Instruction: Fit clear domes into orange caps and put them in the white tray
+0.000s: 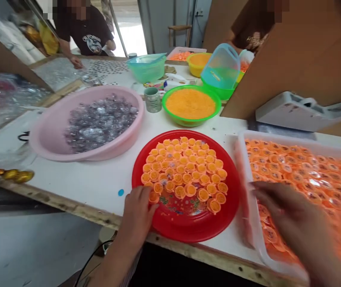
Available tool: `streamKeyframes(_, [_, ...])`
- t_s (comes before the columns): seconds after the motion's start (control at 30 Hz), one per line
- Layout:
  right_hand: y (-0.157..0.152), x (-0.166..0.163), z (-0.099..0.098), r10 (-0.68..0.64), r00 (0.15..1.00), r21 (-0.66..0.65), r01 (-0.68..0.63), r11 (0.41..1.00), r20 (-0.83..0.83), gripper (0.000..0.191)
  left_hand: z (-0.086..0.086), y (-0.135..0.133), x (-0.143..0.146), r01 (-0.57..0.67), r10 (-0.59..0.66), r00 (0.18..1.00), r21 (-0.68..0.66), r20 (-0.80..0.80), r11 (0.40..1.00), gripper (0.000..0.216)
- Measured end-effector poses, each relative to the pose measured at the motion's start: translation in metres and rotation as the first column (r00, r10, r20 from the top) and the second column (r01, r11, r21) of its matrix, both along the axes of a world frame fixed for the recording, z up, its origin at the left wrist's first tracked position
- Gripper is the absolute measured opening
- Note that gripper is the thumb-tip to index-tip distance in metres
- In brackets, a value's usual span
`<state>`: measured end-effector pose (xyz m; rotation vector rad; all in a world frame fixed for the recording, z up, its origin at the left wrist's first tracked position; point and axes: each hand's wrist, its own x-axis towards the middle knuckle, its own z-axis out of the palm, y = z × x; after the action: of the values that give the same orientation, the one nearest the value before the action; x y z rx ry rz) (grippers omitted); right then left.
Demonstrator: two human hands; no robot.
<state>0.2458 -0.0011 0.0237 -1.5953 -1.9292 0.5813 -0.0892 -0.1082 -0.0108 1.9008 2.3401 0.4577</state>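
Note:
A red round tray [194, 231] holds many small orange cups [185, 167] with yellow-orange filling, spread over its far and middle parts. My left hand [137, 209] is at the tray's left rim, its fingers closed on a small orange cup [154, 197]; the thumb partly hides the grip. My right hand [296, 219] hangs over the near left part of a white plastic bin [248, 159] full of orange pieces with printed round tops [292, 159]. Motion smears that hand, and whether its fingertips hold anything is not visible.
A pink basin [48, 135] of transparent plastic pieces stands left, beside a green mug [152, 99] and a green bowl [188, 121] of orange granules. Cardboard [292, 59] rises at right. A person [89, 32] works across the table; another person is partly visible behind the cardboard.

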Motion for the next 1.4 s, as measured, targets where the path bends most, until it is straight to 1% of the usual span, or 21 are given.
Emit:
streamKeyframes(0.03, [-0.011, -0.032, -0.004, 0.151, 0.987, -0.010, -0.152, 0.988, -0.062, 0.015, 0.002, -0.001, 0.001, 0.007, -0.007, 1.000, -0.019, 0.009, 1.000, 0.023])
streamKeyframes(0.07, [-0.021, -0.064, -0.008, 0.304, 0.946, -0.025, -0.309, 0.951, -0.114, 0.014, 0.003, -0.002, 0.002, 0.015, -0.015, 1.000, -0.033, 0.020, 0.999, 0.021])
streamKeyframes(0.13, [-0.030, -0.120, -0.016, 0.427, 0.890, -0.031, -0.437, 0.899, -0.160, 0.020, 0.004, -0.004, 0.004, 0.033, -0.031, 0.998, -0.049, 0.048, 0.998, 0.020])
streamKeyframes(0.2, [-0.027, -0.160, -0.021, 0.453, 0.887, -0.030, -0.457, 0.889, -0.094, 0.024, 0.004, -0.005, 0.006, 0.036, -0.033, 0.997, -0.041, 0.075, 0.998, 0.020])
streamKeyframes(0.27, [-0.019, -0.184, -0.022, 0.454, 0.891, -0.022, -0.454, 0.891, 0.012, 0.023, 0.003, -0.005, 0.007, 0.020, -0.017, 0.995, -0.026, 0.094, 0.999, 0.019])
streamKeyframes(0.33, [-0.011, -0.198, -0.021, 0.472, 0.878, -0.018, -0.472, 0.881, 0.083, 0.022, 0.003, -0.005, 0.007, -0.001, 0.002, 0.994, -0.009, 0.113, 1.000, 0.016])
streamKeyframes(0.43, [-0.006, -0.209, -0.023, 0.505, 0.857, -0.024, -0.506, 0.862, 0.105, 0.016, 0.003, -0.006, 0.005, -0.034, 0.032, 0.981, 0.007, 0.192, 0.999, 0.011])
streamKeyframes(0.6, [-0.010, -0.207, -0.032, 0.514, 0.856, -0.010, -0.514, 0.858, 0.058, 0.018, 0.011, -0.008, 0.003, -0.098, 0.073, 0.917, 0.043, 0.393, 0.994, 0.016])
streamKeyframes(0.7, [-0.016, -0.193, -0.032, 0.471, 0.874, -0.011, -0.475, 0.880, -0.118, 0.018, 0.020, -0.007, 0.005, -0.096, 0.053, 0.820, 0.045, 0.570, 0.994, 0.021])
streamKeyframes(0.77, [-0.022, -0.178, -0.030, 0.357, 0.879, -0.114, -0.408, 0.906, -0.317, 0.012, 0.026, -0.006, 0.008, -0.059, 0.030, 0.714, 0.017, 0.699, 0.998, 0.019])
streamKeyframes(0.8, [-0.025, -0.169, -0.028, 0.271, 0.867, -0.207, -0.381, 0.901, -0.418, 0.009, 0.029, -0.004, 0.011, -0.036, 0.027, 0.653, -0.004, 0.757, 0.999, 0.018])
streamKeyframes(0.83, [-0.029, -0.160, -0.027, 0.171, 0.847, -0.311, -0.362, 0.879, -0.503, 0.011, 0.031, -0.003, 0.014, -0.005, 0.031, 0.591, -0.034, 0.806, 0.999, 0.017])
streamKeyframes(0.9, [-0.036, -0.143, -0.024, -0.031, 0.772, -0.479, -0.362, 0.800, -0.635, 0.016, 0.033, 0.001, 0.021, 0.062, 0.061, 0.471, -0.102, 0.880, 0.993, 0.018])
streamKeyframes(0.93, [-0.039, -0.135, -0.022, -0.106, 0.718, -0.519, -0.384, 0.764, -0.688, 0.017, 0.034, 0.003, 0.026, 0.094, 0.085, 0.415, -0.135, 0.906, 0.986, 0.020])
streamKeyframes(1.0, [-0.044, -0.122, -0.020, -0.197, 0.612, -0.532, -0.433, 0.728, -0.766, 0.019, 0.034, 0.007, 0.035, 0.140, 0.128, 0.323, -0.181, 0.938, 0.974, 0.023])
streamKeyframes(1.07, [-0.047, -0.112, -0.018, -0.219, 0.533, -0.502, -0.474, 0.724, -0.818, 0.021, 0.035, 0.012, 0.044, 0.159, 0.145, 0.267, -0.192, 0.953, 0.968, 0.022])
streamKeyframes(1.13, [-0.048, -0.106, -0.018, -0.237, 0.505, -0.491, -0.460, 0.740, -0.830, 0.021, 0.035, 0.015, 0.052, 0.175, 0.146, 0.241, -0.191, 0.960, 0.966, 0.019])
streamKeyframes(1.23, [-0.048, -0.102, -0.020, -0.295, 0.527, -0.526, -0.366, 0.768, -0.797, 0.025, 0.034, 0.019, 0.061, 0.203, 0.183, 0.150, -0.212, 0.972, 0.956, 0.020])
streamKeyframes(1.3, [-0.047, -0.099, -0.021, -0.323, 0.542, -0.552, -0.335, 0.764, -0.775, 0.030, 0.032, 0.020, 0.066, 0.214, 0.217, 0.086, -0.230, 0.972, 0.949, 0.022])
streamKeyframes(1.33, [-0.047, -0.098, -0.022, -0.326, 0.550, -0.560, -0.333, 0.759, -0.769, 0.030, 0.031, 0.020, 0.068, 0.219, 0.228, 0.072, -0.238, 0.971, 0.946, 0.024])
streamKeyframes(1.4, [-0.047, -0.095, -0.023, -0.317, 0.566, -0.561, -0.328, 0.760, -0.761, 0.026, 0.030, 0.020, 0.070, 0.228, 0.234, 0.078, -0.246, 0.969, 0.942, 0.027])
